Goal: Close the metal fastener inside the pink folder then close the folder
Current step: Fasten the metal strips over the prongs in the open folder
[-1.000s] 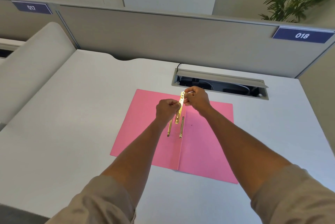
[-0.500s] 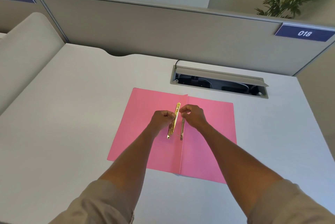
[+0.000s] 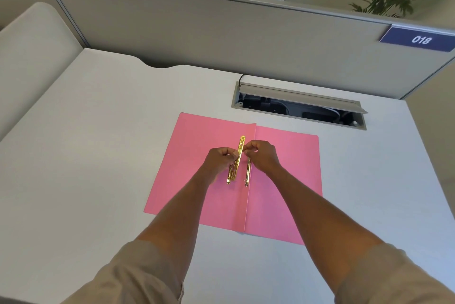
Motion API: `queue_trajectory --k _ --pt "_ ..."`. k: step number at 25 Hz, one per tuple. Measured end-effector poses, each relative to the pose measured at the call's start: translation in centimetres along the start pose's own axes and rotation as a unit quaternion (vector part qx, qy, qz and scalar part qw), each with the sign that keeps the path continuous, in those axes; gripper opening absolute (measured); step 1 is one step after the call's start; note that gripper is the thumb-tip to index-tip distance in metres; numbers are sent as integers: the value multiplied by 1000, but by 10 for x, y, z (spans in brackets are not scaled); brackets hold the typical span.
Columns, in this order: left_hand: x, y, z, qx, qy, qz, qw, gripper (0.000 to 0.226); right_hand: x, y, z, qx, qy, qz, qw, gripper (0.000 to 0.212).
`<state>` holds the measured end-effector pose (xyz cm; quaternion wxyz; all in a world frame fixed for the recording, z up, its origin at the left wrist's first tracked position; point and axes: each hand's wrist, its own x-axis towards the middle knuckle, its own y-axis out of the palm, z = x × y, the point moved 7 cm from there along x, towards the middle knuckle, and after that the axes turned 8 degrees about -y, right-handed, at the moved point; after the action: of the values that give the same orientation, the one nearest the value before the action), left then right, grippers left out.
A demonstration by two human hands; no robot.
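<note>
Head view: left hand (image 3: 221, 159) and right hand (image 3: 262, 156) pinch, seemingly, the metal fastener (image 3: 238, 156) over the open pink folder (image 3: 194, 156).

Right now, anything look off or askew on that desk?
Nothing damaged or spilled. The pink folder lies open and slightly skewed to the desk edge. The gold fastener bar is loose, pinched by left hand and right hand, not seated. Behind it, the cable hatch is open.

Left hand (image 3: 222, 158) hides fastener (image 3: 238, 156) middle; fingertip contact unclear.
</note>
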<state>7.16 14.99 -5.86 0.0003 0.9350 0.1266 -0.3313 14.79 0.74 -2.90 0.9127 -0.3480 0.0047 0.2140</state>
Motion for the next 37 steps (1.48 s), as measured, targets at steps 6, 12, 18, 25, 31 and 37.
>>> queue_trajectory --k 6,12,18,25,31,37 --pt "0 3 1 1 2 9 1000 8 1 -1 2 -16 2 7 1000 10" --pt "0 0 1 1 -3 6 1000 11 4 3 3 -18 0 16 1000 7" --pt "-1 3 -3 32 13 11 999 8 -3 -2 1 14 0 -19 1000 12" --pt "0 4 -2 19 -25 -5 999 6 -72 9 -15 106 -58 1 993 19" --pt "-1 4 -5 17 -55 -6 998 3 -95 27 -14 55 -84 20 995 17" --pt "-2 8 -5 24 -68 -2 997 5 -79 28 -16 29 5 -18 999 17"
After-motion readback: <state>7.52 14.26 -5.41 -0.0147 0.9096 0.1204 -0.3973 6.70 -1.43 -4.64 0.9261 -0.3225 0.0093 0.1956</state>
